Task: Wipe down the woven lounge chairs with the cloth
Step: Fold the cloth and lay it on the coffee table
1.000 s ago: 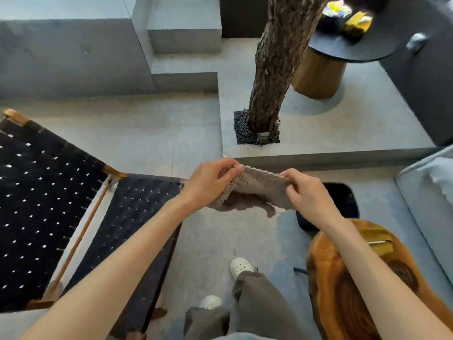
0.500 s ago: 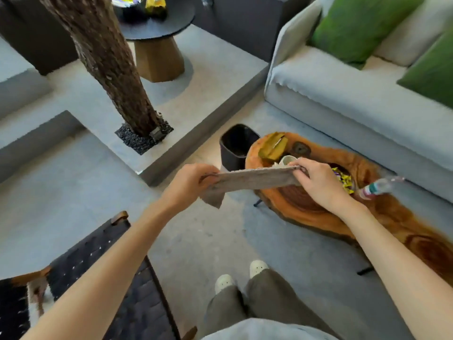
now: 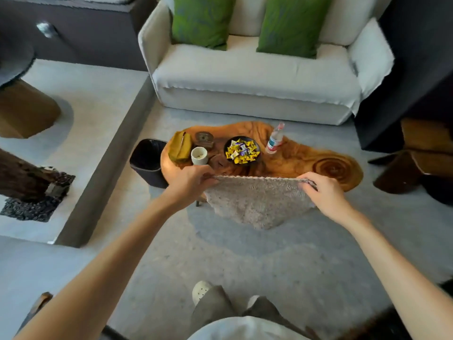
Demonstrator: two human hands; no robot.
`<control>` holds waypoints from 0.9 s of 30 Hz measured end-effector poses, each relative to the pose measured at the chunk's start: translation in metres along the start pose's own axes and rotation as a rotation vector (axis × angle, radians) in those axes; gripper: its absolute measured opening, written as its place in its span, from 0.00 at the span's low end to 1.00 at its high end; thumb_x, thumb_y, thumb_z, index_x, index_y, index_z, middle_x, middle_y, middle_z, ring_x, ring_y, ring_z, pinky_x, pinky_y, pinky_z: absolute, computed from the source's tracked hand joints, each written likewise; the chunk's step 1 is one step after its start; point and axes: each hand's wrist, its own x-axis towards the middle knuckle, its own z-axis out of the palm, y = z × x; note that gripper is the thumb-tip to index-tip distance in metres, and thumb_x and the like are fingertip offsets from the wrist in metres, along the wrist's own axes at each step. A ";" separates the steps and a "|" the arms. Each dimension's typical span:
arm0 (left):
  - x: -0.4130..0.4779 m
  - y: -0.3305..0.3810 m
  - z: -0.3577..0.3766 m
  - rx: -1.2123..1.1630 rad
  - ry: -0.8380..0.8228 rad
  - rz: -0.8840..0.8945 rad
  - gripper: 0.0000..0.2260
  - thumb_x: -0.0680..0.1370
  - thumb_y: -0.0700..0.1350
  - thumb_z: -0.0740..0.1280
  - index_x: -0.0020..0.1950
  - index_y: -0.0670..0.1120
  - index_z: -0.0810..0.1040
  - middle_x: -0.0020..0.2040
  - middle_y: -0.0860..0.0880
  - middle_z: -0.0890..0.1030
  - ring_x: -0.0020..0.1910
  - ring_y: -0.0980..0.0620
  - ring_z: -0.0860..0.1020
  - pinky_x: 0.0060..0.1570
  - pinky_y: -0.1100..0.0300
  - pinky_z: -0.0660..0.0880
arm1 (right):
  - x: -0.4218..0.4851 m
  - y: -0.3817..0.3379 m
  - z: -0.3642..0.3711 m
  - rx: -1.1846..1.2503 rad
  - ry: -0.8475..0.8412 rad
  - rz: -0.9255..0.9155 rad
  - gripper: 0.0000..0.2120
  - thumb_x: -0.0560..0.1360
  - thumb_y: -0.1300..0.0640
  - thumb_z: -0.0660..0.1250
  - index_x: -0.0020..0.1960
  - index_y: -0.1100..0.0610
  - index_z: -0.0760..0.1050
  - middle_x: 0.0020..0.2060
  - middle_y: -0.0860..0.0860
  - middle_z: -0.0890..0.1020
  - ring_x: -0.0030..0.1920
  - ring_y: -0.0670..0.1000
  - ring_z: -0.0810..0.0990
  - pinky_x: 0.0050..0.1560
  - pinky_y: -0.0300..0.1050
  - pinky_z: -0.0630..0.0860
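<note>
One grey, nubby cloth (image 3: 257, 200) is held in the air just before the near edge of the table (image 3: 306, 158), over the floor. Two hands are counted on it. Its upper left corner is pinched by the left hand (image 3: 188, 182), whose fingers (image 3: 208, 176) are curled and clamped on the fabric. Its upper right corner is gripped likewise by the right hand (image 3: 326, 195), the fingers (image 3: 306, 182) being closed round the hem. The cloth is stretched taut between them, so its long axis is laid from side to side, about level and parallel to the table's own length. From that hem the fabric is hung downward and narrowed to a rounded lower tip, pointed at the floor.

On the table five things are counted:
- one olive pouch (image 3: 180, 147) at the left end
- one small dark wooden piece (image 3: 204, 138) beside the pouch
- one white cup (image 3: 199, 155) nearer the front edge
- one dark bowl (image 3: 242, 150) of yellow and purple wrapped sweets at the middle
- one plastic bottle (image 3: 275, 139) just right of the bowl

One black bin (image 3: 148, 159) is set on the floor against the table's left end. One white sofa (image 3: 245, 79) is placed beyond the table's far side. Two green cushions are leaned on the sofa's back, a left cushion (image 3: 203, 19) and a right cushion (image 3: 293, 23).
</note>
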 end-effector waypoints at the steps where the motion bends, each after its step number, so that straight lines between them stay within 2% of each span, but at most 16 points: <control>1: 0.009 0.013 0.011 0.012 -0.011 0.014 0.08 0.76 0.44 0.69 0.52 0.41 0.81 0.47 0.44 0.82 0.47 0.44 0.79 0.47 0.46 0.76 | -0.007 0.017 -0.008 0.003 0.030 0.032 0.05 0.77 0.60 0.67 0.50 0.56 0.81 0.37 0.44 0.80 0.37 0.45 0.77 0.41 0.48 0.78; 2: 0.019 0.026 0.021 0.024 -0.018 0.024 0.08 0.76 0.44 0.69 0.52 0.40 0.80 0.47 0.44 0.82 0.46 0.43 0.79 0.45 0.48 0.76 | -0.013 0.034 -0.017 0.001 0.047 0.065 0.04 0.77 0.58 0.68 0.50 0.56 0.81 0.39 0.46 0.82 0.39 0.47 0.79 0.42 0.50 0.78; 4: 0.035 0.053 0.039 0.034 -0.032 0.050 0.09 0.77 0.42 0.69 0.52 0.39 0.80 0.47 0.43 0.82 0.46 0.44 0.79 0.43 0.57 0.73 | -0.026 0.066 -0.033 0.005 0.071 0.113 0.05 0.76 0.56 0.68 0.49 0.55 0.81 0.41 0.48 0.83 0.43 0.50 0.80 0.43 0.49 0.77; 5: 0.041 0.067 0.047 0.042 -0.044 0.068 0.09 0.77 0.41 0.69 0.53 0.38 0.81 0.48 0.43 0.82 0.46 0.44 0.79 0.42 0.62 0.71 | -0.031 0.080 -0.042 0.003 0.075 0.126 0.05 0.77 0.56 0.68 0.50 0.55 0.82 0.41 0.48 0.83 0.44 0.50 0.81 0.43 0.48 0.76; 7: 0.055 0.087 0.064 0.041 -0.063 0.109 0.08 0.76 0.39 0.69 0.54 0.38 0.80 0.48 0.43 0.82 0.46 0.45 0.80 0.41 0.67 0.67 | -0.037 0.107 -0.055 -0.036 0.069 0.126 0.06 0.77 0.58 0.68 0.51 0.56 0.82 0.40 0.49 0.83 0.44 0.51 0.80 0.41 0.45 0.71; 10: 0.077 0.106 0.085 0.043 -0.073 0.146 0.07 0.76 0.39 0.69 0.53 0.38 0.80 0.48 0.43 0.82 0.46 0.46 0.80 0.41 0.67 0.67 | -0.037 0.139 -0.071 -0.094 0.065 0.122 0.06 0.77 0.60 0.67 0.51 0.56 0.82 0.40 0.49 0.82 0.46 0.55 0.80 0.43 0.46 0.72; 12: 0.093 0.114 0.097 0.023 -0.086 0.157 0.06 0.76 0.39 0.69 0.52 0.39 0.81 0.47 0.44 0.82 0.45 0.46 0.80 0.43 0.64 0.70 | -0.031 0.155 -0.081 -0.092 0.069 0.135 0.07 0.77 0.61 0.66 0.53 0.57 0.82 0.46 0.50 0.83 0.48 0.54 0.80 0.46 0.48 0.75; 14: 0.112 0.121 0.108 0.012 -0.085 0.167 0.06 0.76 0.39 0.69 0.51 0.40 0.81 0.45 0.45 0.82 0.44 0.47 0.80 0.42 0.61 0.73 | -0.018 0.169 -0.091 -0.085 0.094 0.155 0.07 0.77 0.60 0.67 0.52 0.56 0.82 0.47 0.50 0.84 0.47 0.52 0.81 0.44 0.46 0.74; 17: 0.148 0.127 0.121 -0.002 -0.058 0.178 0.05 0.75 0.38 0.70 0.50 0.40 0.81 0.44 0.46 0.82 0.42 0.49 0.79 0.41 0.60 0.73 | 0.010 0.188 -0.102 -0.053 0.080 0.222 0.07 0.78 0.59 0.65 0.49 0.51 0.81 0.31 0.44 0.81 0.31 0.46 0.82 0.36 0.44 0.74; 19: 0.179 0.126 0.130 -0.008 -0.032 0.170 0.04 0.75 0.38 0.69 0.48 0.39 0.81 0.43 0.46 0.82 0.40 0.50 0.78 0.39 0.61 0.70 | 0.037 0.203 -0.106 -0.008 0.048 0.275 0.07 0.79 0.59 0.63 0.49 0.51 0.80 0.27 0.44 0.79 0.26 0.43 0.81 0.32 0.39 0.75; 20: 0.196 0.125 0.136 -0.015 -0.023 0.159 0.04 0.75 0.38 0.69 0.48 0.39 0.81 0.43 0.45 0.82 0.40 0.49 0.77 0.38 0.61 0.68 | 0.053 0.212 -0.107 0.020 0.046 0.295 0.07 0.79 0.59 0.63 0.50 0.52 0.80 0.29 0.45 0.80 0.27 0.43 0.81 0.33 0.40 0.77; 23: 0.246 0.116 0.153 -0.053 -0.018 0.122 0.05 0.76 0.37 0.69 0.50 0.40 0.81 0.45 0.45 0.81 0.42 0.49 0.77 0.40 0.61 0.69 | 0.102 0.238 -0.109 0.082 0.055 0.332 0.08 0.78 0.61 0.64 0.52 0.55 0.81 0.36 0.50 0.84 0.35 0.46 0.84 0.44 0.51 0.82; 25: 0.277 0.112 0.166 -0.066 -0.026 0.100 0.06 0.76 0.37 0.68 0.51 0.40 0.82 0.45 0.45 0.81 0.43 0.48 0.78 0.42 0.61 0.69 | 0.133 0.252 -0.111 0.079 0.069 0.352 0.09 0.77 0.62 0.64 0.51 0.56 0.82 0.40 0.51 0.85 0.41 0.49 0.84 0.47 0.47 0.79; 27: 0.307 0.109 0.176 -0.066 -0.035 0.069 0.06 0.76 0.36 0.68 0.51 0.39 0.82 0.46 0.43 0.82 0.45 0.45 0.79 0.42 0.60 0.69 | 0.159 0.263 -0.114 0.052 0.065 0.364 0.09 0.77 0.62 0.65 0.52 0.57 0.83 0.44 0.52 0.85 0.46 0.49 0.82 0.46 0.39 0.72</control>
